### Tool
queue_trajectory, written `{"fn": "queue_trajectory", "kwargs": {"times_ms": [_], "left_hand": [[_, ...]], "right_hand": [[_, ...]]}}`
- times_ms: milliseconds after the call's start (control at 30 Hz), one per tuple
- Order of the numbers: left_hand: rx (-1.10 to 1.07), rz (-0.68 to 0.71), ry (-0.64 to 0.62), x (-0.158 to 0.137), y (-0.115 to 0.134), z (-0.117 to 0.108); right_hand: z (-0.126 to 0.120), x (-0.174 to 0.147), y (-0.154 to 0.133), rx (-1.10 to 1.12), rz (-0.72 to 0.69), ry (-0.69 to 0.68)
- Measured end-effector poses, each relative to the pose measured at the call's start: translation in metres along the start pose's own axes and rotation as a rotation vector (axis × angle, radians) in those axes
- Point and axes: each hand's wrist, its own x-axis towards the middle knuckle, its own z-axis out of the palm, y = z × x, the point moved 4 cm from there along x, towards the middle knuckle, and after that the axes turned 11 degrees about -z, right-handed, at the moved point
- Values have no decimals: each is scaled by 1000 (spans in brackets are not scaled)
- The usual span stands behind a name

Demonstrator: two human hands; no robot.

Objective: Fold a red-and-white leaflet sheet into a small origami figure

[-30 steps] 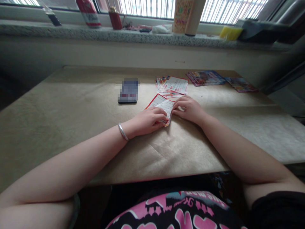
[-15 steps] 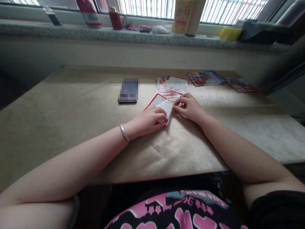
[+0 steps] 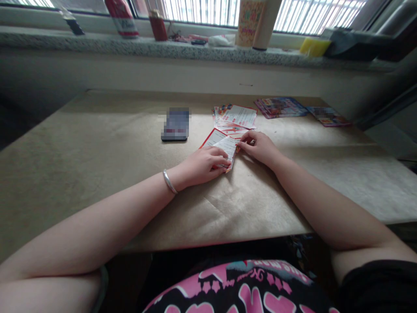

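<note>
**Both my hands on a folded printed sheet (image 3: 229, 145), mid-table**

Left hand (image 3: 208, 164): palm down, fingers loosely bent over the sheet's near part. Can't tell if thumb grips the near corner or just rests. Silver bangle (image 3: 170, 181) on that wrist.

Right hand (image 3: 259, 147): thumb and fingertips together, pinched on the sheet's right edge. Orange print shows at the pinch.

Sheet: white with lines of text, red border along its far left side, one part folded over another. Lies on the beige table (image 3: 114, 143) between my hands, just on the near side of a fanned pile of printed sheets (image 3: 241, 115).

Left of pile, apart: dark phone-like slab (image 3: 177, 124), blurred out. Far right: stack of colourful booklets (image 3: 282, 106), another booklet (image 3: 329, 116) just right of it.

Window sill (image 3: 130, 44) beyond the table: pink-red bottle (image 3: 121, 19) and red container (image 3: 157, 26) on left, patterned cup (image 3: 249, 21) touching or just beside a beige cylinder (image 3: 265, 26), yellow block (image 3: 314, 46) on right.
</note>
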Motion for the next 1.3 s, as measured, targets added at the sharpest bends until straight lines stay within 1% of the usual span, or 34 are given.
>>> {"fn": "queue_trajectory", "kwargs": {"times_ms": [100, 200, 333, 467, 567, 667, 733, 867, 1000, 1167, 1300], "left_hand": [[50, 33, 9, -1, 1, 2], [98, 61, 18, -1, 3, 3], [107, 86, 21, -1, 5, 3], [97, 94, 27, 0, 5, 4], [104, 93, 31, 0, 5, 4], [108, 89, 30, 0, 5, 5], [107, 87, 29, 0, 6, 5], [96, 86, 20, 1, 7, 5], [63, 67, 17, 0, 8, 3], [49, 55, 2, 1, 7, 4], [22, 53, -5, 1, 6, 4]], "right_hand": [[1, -1, 3, 95, 28, 34], [3, -1, 8, 162, 40, 40], [5, -1, 13, 150, 30, 32], [6, 0, 11, 187, 34, 38], [6, -1, 7, 218, 71, 75], [6, -1, 6, 230, 74, 126], [8, 0, 8, 242, 82, 132], [12, 2, 16, 300, 165, 122], [12, 2, 21, 362, 239, 146], [8, 4, 22, 224, 193, 140], [11, 4, 22, 248, 174, 108]]}}
